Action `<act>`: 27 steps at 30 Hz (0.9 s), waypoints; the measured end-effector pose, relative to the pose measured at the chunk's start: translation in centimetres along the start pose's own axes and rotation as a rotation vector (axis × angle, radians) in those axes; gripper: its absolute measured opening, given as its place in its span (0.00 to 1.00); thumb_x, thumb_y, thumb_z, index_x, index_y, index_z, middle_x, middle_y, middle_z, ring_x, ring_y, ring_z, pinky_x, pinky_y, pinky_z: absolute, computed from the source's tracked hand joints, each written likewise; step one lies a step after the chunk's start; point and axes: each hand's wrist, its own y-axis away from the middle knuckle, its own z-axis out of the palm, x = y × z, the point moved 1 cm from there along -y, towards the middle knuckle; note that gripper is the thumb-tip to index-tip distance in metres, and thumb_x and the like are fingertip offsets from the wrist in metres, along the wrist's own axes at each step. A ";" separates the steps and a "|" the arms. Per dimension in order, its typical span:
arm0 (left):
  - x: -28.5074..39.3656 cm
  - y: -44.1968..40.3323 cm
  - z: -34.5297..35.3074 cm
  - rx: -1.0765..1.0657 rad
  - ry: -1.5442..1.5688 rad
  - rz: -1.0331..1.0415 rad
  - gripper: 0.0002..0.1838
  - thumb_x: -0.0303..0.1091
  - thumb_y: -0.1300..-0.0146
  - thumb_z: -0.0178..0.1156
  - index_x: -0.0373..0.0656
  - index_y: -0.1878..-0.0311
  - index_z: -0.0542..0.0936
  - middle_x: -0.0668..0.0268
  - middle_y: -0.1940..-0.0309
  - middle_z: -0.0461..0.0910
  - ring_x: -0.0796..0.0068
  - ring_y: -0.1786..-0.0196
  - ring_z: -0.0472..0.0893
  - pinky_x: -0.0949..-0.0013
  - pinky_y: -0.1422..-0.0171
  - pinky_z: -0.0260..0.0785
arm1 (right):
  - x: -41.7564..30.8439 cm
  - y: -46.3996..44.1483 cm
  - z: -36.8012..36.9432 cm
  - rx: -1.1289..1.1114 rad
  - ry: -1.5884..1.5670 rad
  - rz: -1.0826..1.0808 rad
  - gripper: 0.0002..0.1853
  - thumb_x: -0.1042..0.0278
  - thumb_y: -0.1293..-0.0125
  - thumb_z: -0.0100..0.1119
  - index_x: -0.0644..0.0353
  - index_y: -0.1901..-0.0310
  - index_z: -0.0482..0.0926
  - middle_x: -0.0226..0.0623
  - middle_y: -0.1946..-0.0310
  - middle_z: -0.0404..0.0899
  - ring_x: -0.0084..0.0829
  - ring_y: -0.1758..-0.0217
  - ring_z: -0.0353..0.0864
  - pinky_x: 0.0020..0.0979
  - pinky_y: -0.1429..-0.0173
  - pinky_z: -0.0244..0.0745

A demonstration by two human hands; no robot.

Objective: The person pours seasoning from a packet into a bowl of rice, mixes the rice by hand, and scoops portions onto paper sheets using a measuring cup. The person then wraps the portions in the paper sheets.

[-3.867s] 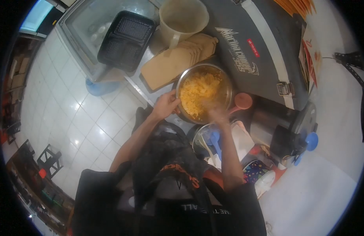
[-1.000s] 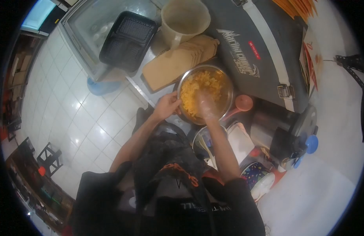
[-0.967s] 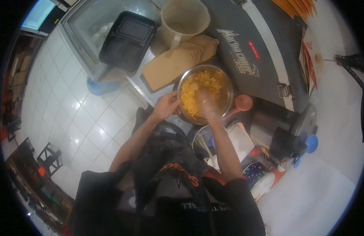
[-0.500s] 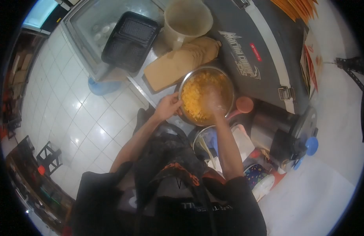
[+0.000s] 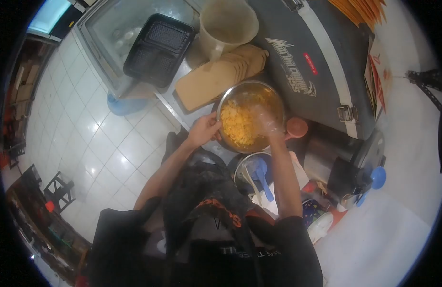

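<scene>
A steel bowl (image 5: 279,103) holds a loose yellow-orange food (image 5: 237,124), heaped mostly on its left side. My left hand (image 5: 204,129) is closed on the bowl's left rim, thumb toward the edge. Inside the bowl's right part is my right hand (image 5: 268,122), blurred by motion, seemingly in a clear glove; its fingers cannot be made out. A pink scoop (image 5: 296,127) lies by the bowl's right edge. Below the bowl stands a container with a blue spoon (image 5: 262,177) in it.
Brown cardboard pieces (image 5: 206,85) lie fanned above the bowl, near a black tray (image 5: 159,50) and a plastic jug (image 5: 228,26). A large dark case (image 5: 297,62) stands at the upper right. To the right is a metal pot (image 5: 328,152).
My right hand has moved to the right within the bowl, showing more of the food and uncovering the blue spoon below. My left hand stays on the rim.
</scene>
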 end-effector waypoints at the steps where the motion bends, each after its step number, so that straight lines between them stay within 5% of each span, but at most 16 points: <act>1: 0.0 0.0 0.0 0.002 0.002 0.002 0.17 0.35 0.25 0.54 0.37 0.39 0.76 0.65 0.70 0.84 0.78 0.72 0.85 0.73 0.68 0.76 | 0.7 -0.4 -0.6 -0.100 0.225 -0.043 0.15 0.63 0.30 0.53 0.60 0.50 0.84 0.53 0.54 0.84 0.51 0.45 0.82 0.44 0.41 0.75; 3: 0.0 0.1 0.1 0.006 0.013 0.017 0.17 0.35 0.25 0.54 0.37 0.39 0.76 0.65 0.71 0.84 0.78 0.72 0.85 0.73 0.68 0.76 | 1.8 -0.6 0.5 -0.202 0.451 -0.084 0.18 0.62 0.29 0.50 0.58 0.45 0.83 0.51 0.53 0.84 0.51 0.45 0.82 0.44 0.39 0.74; 5: 0.0 0.0 0.1 0.007 -0.005 0.016 0.17 0.35 0.25 0.54 0.36 0.40 0.76 0.65 0.71 0.84 0.78 0.72 0.85 0.73 0.68 0.77 | 2.1 -0.2 4.0 0.097 0.421 -0.328 0.22 0.61 0.29 0.49 0.58 0.38 0.78 0.50 0.50 0.84 0.52 0.44 0.82 0.45 0.36 0.72; 6: 0.0 0.0 0.1 0.010 -0.026 0.018 0.17 0.35 0.25 0.54 0.36 0.40 0.76 0.65 0.72 0.84 0.78 0.72 0.85 0.73 0.68 0.77 | 0.7 0.7 4.6 0.097 0.419 -0.326 0.22 0.61 0.29 0.49 0.58 0.38 0.78 0.50 0.50 0.84 0.52 0.44 0.82 0.45 0.36 0.72; 8: -0.4 -0.2 0.0 0.004 -0.023 0.015 0.17 0.35 0.25 0.54 0.36 0.40 0.76 0.65 0.72 0.84 0.78 0.72 0.85 0.73 0.68 0.77 | -2.8 2.4 4.1 0.261 -0.037 0.179 0.21 0.59 0.29 0.50 0.59 0.41 0.79 0.50 0.50 0.83 0.52 0.45 0.82 0.45 0.37 0.72; 11: 0.1 0.1 0.1 0.006 -0.018 -0.001 0.17 0.35 0.26 0.54 0.37 0.40 0.77 0.65 0.72 0.84 0.78 0.72 0.85 0.73 0.67 0.77 | 1.1 0.1 4.4 0.191 0.168 0.179 0.18 0.58 0.29 0.49 0.61 0.50 0.83 0.53 0.52 0.83 0.53 0.46 0.81 0.44 0.38 0.72; 15: 0.2 0.1 0.1 0.012 -0.025 -0.009 0.18 0.36 0.26 0.54 0.38 0.39 0.77 0.64 0.72 0.84 0.77 0.73 0.86 0.73 0.67 0.78 | -4.1 0.2 2.5 0.042 0.224 0.006 0.18 0.58 0.29 0.49 0.60 0.53 0.84 0.52 0.52 0.84 0.52 0.46 0.82 0.44 0.40 0.73; 17: -0.3 -0.1 0.1 0.011 -0.013 0.000 0.18 0.36 0.26 0.54 0.37 0.38 0.77 0.64 0.72 0.84 0.77 0.73 0.86 0.73 0.67 0.78 | -5.3 1.4 4.2 0.208 -0.254 -0.021 0.15 0.62 0.31 0.54 0.60 0.51 0.83 0.52 0.51 0.83 0.52 0.45 0.82 0.44 0.40 0.75; 18: -0.4 -0.1 0.1 0.011 -0.003 0.013 0.19 0.36 0.26 0.54 0.37 0.37 0.76 0.64 0.72 0.84 0.77 0.73 0.86 0.73 0.67 0.78 | -4.8 1.4 4.6 0.208 -0.257 -0.020 0.15 0.62 0.31 0.54 0.60 0.51 0.83 0.52 0.51 0.83 0.52 0.45 0.82 0.44 0.40 0.75; 20: 0.1 0.0 0.0 0.003 -0.022 0.006 0.19 0.36 0.26 0.54 0.37 0.37 0.76 0.64 0.72 0.84 0.77 0.72 0.86 0.73 0.67 0.78 | -2.8 1.1 5.4 0.315 0.051 -0.164 0.14 0.65 0.34 0.58 0.59 0.50 0.83 0.50 0.51 0.83 0.51 0.45 0.81 0.45 0.38 0.75; 23: 0.4 0.1 0.0 0.007 -0.035 0.005 0.20 0.36 0.25 0.54 0.37 0.36 0.76 0.64 0.72 0.84 0.77 0.72 0.86 0.73 0.67 0.77 | 0.0 -0.5 4.1 0.233 0.083 -0.030 0.15 0.64 0.34 0.59 0.60 0.49 0.83 0.52 0.50 0.82 0.51 0.43 0.80 0.45 0.36 0.74; 27: 0.5 0.1 0.1 -0.003 -0.038 0.015 0.20 0.36 0.26 0.54 0.36 0.36 0.76 0.64 0.72 0.85 0.76 0.72 0.86 0.73 0.67 0.77 | -3.2 1.0 3.0 0.159 0.252 -0.114 0.16 0.63 0.33 0.58 0.56 0.47 0.82 0.52 0.48 0.82 0.51 0.40 0.79 0.46 0.36 0.74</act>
